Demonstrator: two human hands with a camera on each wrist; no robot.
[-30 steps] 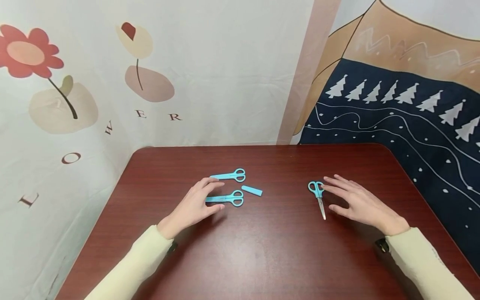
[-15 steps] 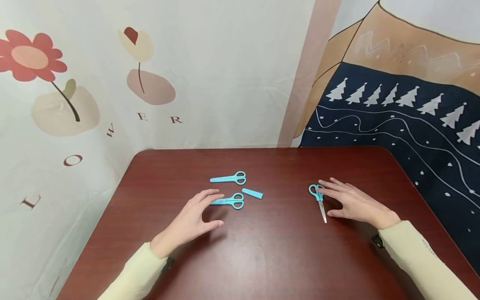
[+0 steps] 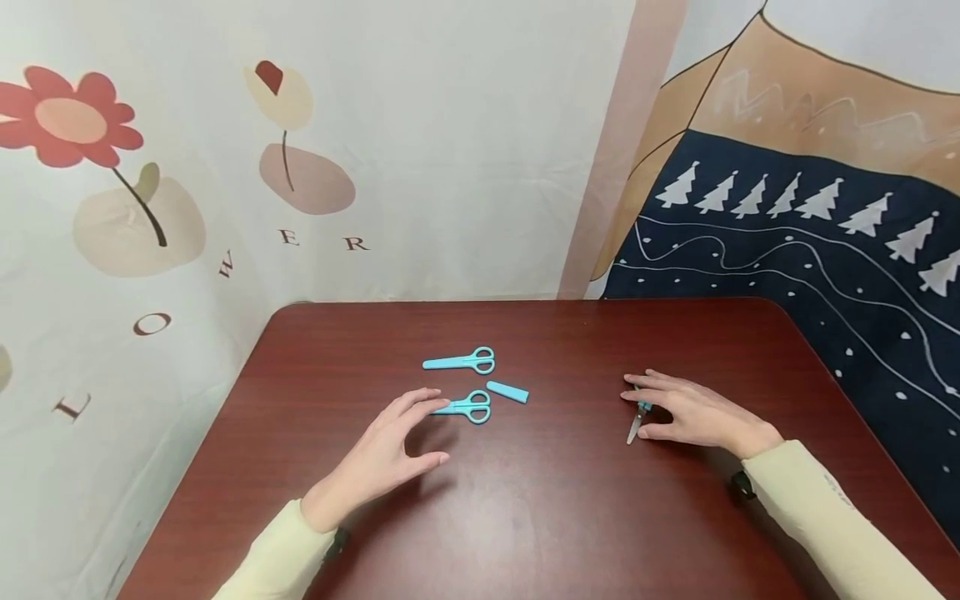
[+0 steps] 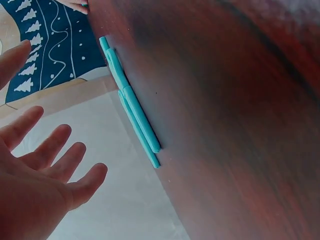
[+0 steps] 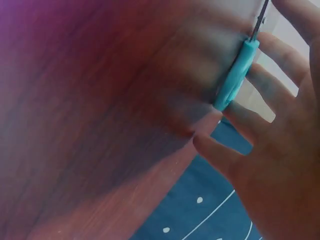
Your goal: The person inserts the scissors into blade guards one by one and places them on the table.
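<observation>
In the head view my left hand (image 3: 381, 450) hovers with relaxed fingers, partly covering the blades of sheathed light-blue scissors (image 3: 472, 407). A second light-blue pair of scissors (image 3: 457, 362), its blades also sheathed, lies just beyond. Beside them rests a loose blue blade cover (image 3: 507, 392). Over at the right, my right hand (image 3: 693, 410) lays its fingers on the blue handles of unsheathed scissors (image 3: 636, 425); most of the handles are hidden under them. The right wrist view shows these scissors' handle (image 5: 237, 75) against the extended fingers, with the thumb apart from it.
A dark red-brown wooden table (image 3: 555, 508) bears everything. Behind it hangs a pale cloth (image 3: 465, 167) with printed flowers and letters. At the right is a navy cloth (image 3: 750, 250) with white trees.
My right hand has moved left onto the unsheathed scissors' handles, and their blades have swung so the tip points more to the left. My left hand has drawn back slightly from the sheathed scissors.
</observation>
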